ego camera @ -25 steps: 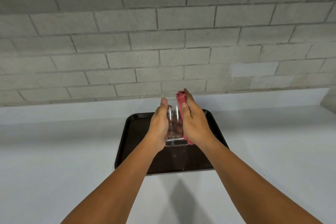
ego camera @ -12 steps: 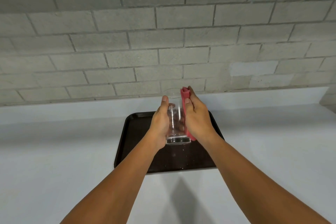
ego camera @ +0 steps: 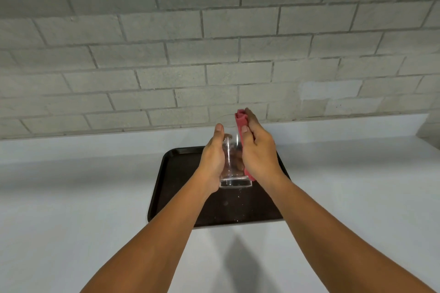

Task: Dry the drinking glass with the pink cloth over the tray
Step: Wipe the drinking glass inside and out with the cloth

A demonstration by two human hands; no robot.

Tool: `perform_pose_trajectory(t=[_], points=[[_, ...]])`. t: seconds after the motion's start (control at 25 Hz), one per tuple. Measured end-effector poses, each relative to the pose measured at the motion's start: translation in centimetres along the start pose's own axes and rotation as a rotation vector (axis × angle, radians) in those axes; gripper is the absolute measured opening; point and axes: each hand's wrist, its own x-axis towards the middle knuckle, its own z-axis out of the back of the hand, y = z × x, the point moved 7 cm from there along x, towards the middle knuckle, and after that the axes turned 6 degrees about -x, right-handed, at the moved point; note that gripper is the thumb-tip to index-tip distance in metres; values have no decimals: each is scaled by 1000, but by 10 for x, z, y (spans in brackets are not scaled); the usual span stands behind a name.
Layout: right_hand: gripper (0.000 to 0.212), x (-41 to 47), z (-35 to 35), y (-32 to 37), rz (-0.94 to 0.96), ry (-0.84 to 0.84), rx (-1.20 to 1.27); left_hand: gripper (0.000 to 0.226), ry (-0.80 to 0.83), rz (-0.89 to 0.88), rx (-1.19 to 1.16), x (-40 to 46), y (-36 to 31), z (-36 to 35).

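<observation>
I hold a clear drinking glass (ego camera: pixel 232 166) upright in the air above a dark tray (ego camera: pixel 171 185). My left hand (ego camera: pixel 213 162) grips the glass's left side, thumb pointing up. My right hand (ego camera: pixel 258 152) presses a pink cloth (ego camera: pixel 241 120) against the glass's right side; the cloth runs from the rim down to near the thick base. Most of the cloth is hidden under my right palm. Small water drops speckle the tray under the glass.
The tray lies on a white counter (ego camera: pixel 71 209) that ends at a grey brick wall (ego camera: pixel 214 43) behind. A low white upstand runs along the foot of the wall.
Both hands with the glass and cloth have risen slightly above the tray. My right hand has slid the cloth a little higher along the glass's side.
</observation>
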Motion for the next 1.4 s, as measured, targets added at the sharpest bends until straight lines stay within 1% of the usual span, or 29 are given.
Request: perform_pose_trajectory(t=[0.12,0.2,0.28,0.32,0.4,0.56,0.68,0.8,0.92,1.04,1.2,1.28,1.36,1.4], points=[[45,-34,-11,3,102,52,-36,69,-7,-56,21,9,-14,4],[46,-35,-7,-3,67,48,-29,73,-6,-38,4,11,-11,5],[47,-19,3,-9,-9,21,23,70,13,-7,-43,7,-5,1],[47,-13,8,-10,-19,19,27,68,39,6,-63,6,-3,-2],[48,-10,9,-8,16,36,14,67,78,4,-98,7,-3,-6],[49,-16,4,-4,45,39,-12,65,64,-22,-122,10,-3,-5],[49,-14,4,-9,20,10,9,57,-40,-98,-52,12,-3,-1],[50,-11,3,-16,5,-14,35,51,-76,-147,26,11,-7,-3],[50,-8,4,-19,-20,-47,26,48,-38,-156,94,8,-7,-7],[49,-6,5,-15,-6,-71,7,55,7,-171,184,5,-5,-14],[49,-11,1,-6,42,-72,-12,59,4,-201,208,3,-8,-16],[49,-12,1,-7,48,-54,-8,55,-4,-199,199,3,-9,-14],[49,-8,4,-10,25,-29,8,45,-24,-198,192,1,-8,-12],[48,-5,7,-11,8,-20,27,45,-25,-184,178,2,-5,-11]])
